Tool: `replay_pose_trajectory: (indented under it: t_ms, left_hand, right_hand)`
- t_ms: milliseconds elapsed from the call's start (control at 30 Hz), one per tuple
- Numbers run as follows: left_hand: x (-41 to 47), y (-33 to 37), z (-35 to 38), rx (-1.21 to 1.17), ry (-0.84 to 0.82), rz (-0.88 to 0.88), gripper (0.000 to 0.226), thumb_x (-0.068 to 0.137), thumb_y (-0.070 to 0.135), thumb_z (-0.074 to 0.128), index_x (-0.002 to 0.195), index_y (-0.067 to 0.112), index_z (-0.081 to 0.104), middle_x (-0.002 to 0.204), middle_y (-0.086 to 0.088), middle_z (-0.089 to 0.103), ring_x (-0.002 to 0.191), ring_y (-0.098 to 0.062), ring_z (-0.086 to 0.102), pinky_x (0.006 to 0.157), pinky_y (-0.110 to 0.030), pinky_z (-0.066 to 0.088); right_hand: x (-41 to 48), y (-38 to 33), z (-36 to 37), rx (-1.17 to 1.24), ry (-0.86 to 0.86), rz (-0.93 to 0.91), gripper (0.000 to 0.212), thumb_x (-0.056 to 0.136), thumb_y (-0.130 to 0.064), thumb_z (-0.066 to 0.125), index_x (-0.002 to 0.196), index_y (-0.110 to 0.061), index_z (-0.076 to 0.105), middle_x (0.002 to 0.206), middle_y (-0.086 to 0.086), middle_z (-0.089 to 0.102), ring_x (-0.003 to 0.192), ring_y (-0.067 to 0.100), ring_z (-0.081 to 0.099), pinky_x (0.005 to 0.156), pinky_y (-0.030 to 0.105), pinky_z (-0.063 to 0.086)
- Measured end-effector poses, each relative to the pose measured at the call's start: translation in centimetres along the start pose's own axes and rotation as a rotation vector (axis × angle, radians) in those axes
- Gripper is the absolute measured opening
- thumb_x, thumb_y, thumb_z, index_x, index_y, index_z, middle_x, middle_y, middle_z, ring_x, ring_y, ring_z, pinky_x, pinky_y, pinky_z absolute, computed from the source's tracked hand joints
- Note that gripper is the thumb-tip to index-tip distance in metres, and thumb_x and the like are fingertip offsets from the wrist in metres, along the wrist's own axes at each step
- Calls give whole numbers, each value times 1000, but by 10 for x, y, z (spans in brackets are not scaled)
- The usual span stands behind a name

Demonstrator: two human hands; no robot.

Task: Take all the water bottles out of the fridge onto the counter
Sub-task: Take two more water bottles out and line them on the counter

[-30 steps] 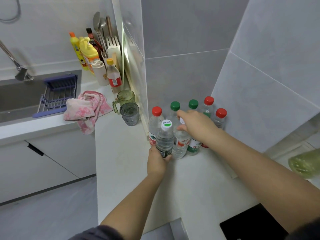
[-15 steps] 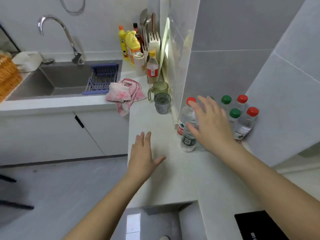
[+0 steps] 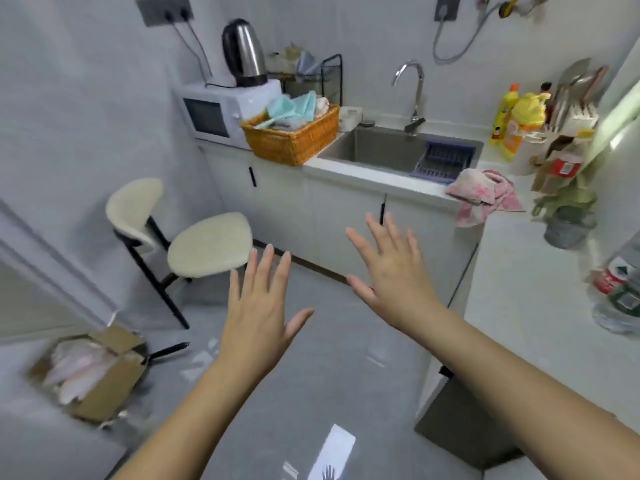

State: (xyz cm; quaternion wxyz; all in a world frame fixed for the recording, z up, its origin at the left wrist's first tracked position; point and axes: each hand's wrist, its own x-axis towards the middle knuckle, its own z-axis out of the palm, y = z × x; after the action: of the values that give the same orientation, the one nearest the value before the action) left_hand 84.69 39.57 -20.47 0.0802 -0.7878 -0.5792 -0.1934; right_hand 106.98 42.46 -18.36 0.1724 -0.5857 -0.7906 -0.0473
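Note:
My left hand point(image 3: 258, 306) and my right hand point(image 3: 391, 271) are both held out over the grey floor, fingers spread, holding nothing. At the far right edge, blurred water bottles point(image 3: 620, 289) stand on the white counter point(image 3: 519, 289); only the nearest ones show, cut off by the frame. Both hands are well left of the bottles and off the counter. No fridge interior is visible; a white panel point(image 3: 41, 271) stands at the left edge.
A cream stool point(image 3: 207, 244) stands on the floor ahead left, an open cardboard box point(image 3: 90, 372) lower left. Along the back counter sit a microwave point(image 3: 221, 112) with a kettle, an orange basket point(image 3: 294, 136), a sink point(image 3: 391, 147), a pink cloth point(image 3: 485, 192), cups and detergent bottles.
The view has swung left, away from the bottle cluster toward the sink and floor. Both hands let go of the bottles, left the counter and now hang open in the air.

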Motion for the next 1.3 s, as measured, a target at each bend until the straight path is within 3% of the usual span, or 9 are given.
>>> replay_pose_trajectory:
  t_ms: [167,300,600,700,800,1067,1300]
  left_hand:
    - [-127,-130,-96,171,93,-232,81,85,55,51,148,12,27,155,-16,27,146,-35,19,111,-60,26]
    - [-201,-198,-163,277,140,-393,78,89,62,39,148,12,28,155,-16,29,146,-35,19,111,-60,25]
    - [-300,-309,-233,420,211,-684,79,88,56,47,150,10,30,156,-17,26,146,-34,16,113,-61,22]
    - [-331,-354,-249,481,207,-793,81,83,44,65,148,9,33,153,-20,31,145,-37,20,111,-63,24]
    - [-357,-406,-267,557,185,-900,82,82,44,67,147,7,34,153,-21,31,144,-38,22,109,-62,25]
    - [-385,-549,-329,652,196,-1055,79,81,41,72,145,6,39,150,-22,36,142,-40,27,107,-64,29]
    - [-374,-648,-371,636,245,-1087,77,94,50,49,154,17,15,161,-10,11,150,-28,2,118,-50,6]
  right_hand:
    - [4,-210,17,149,106,-363,67,90,-46,57,149,-24,35,157,12,33,147,34,24,114,57,25]
    - [5,-330,11,270,138,-539,63,89,-49,42,146,-23,35,154,13,38,144,36,32,109,56,35]
    - [25,-507,31,331,101,-848,63,89,-48,39,146,-23,35,153,12,41,144,35,32,111,56,34]
    - [41,-569,51,360,89,-938,64,89,-44,53,146,-22,33,151,14,42,142,36,34,109,56,38]
    - [58,-639,72,395,61,-1016,71,87,-42,61,148,-23,29,151,14,41,141,37,36,107,55,38]
    - [127,-826,87,465,-43,-1081,67,99,-40,48,156,-27,15,163,9,15,152,30,6,120,50,15]
    - [180,-944,83,593,-78,-953,68,99,-40,46,156,-29,10,165,4,6,152,26,-1,121,46,14]
